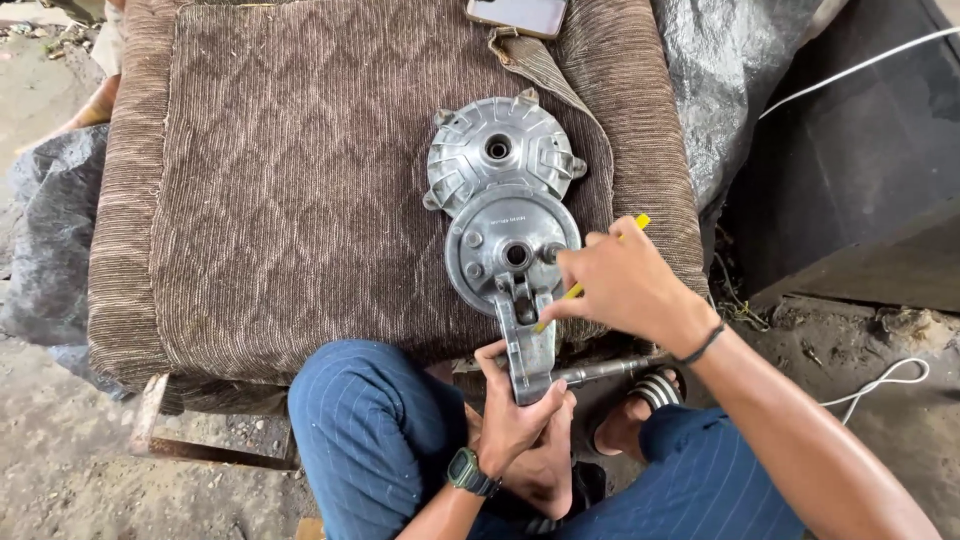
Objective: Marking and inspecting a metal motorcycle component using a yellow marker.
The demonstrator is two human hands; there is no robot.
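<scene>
At the far left, grey plastic sheeting lies on the dirt ground beside a brown corduroy cushion, which rests on a low wooden frame and fills most of the view. Near the cushion's top edge a phone lies flat, partly cut off by the picture's border.

Right of the cushion's middle, 2 round metal parts lie on the fabric. The upper 1 is a ribbed silver hub cover with a hole in its centre. Just below it, overlapping its lower rim, lies a round grey brake plate, also with a central hole, and a flat metal arm runs from its lower edge down past the cushion's front.

The left hand, with a dark watch on its wrist, comes up between the person's knees in blue striped trousers. Its fingers are closed around the lower end of the metal arm, thumb on 1 side and fingers on the other. A short steel rod sticks out to the right from that end.

The right hand hovers over the plate's right side, pinched shut on a thin yellow tool whose tip points down at the top of the arm. A black band circles this wrist.

Further right, a sandalled foot rests on the ground, a white cable lies across the dirt, and a dark cabinet stands behind.
</scene>
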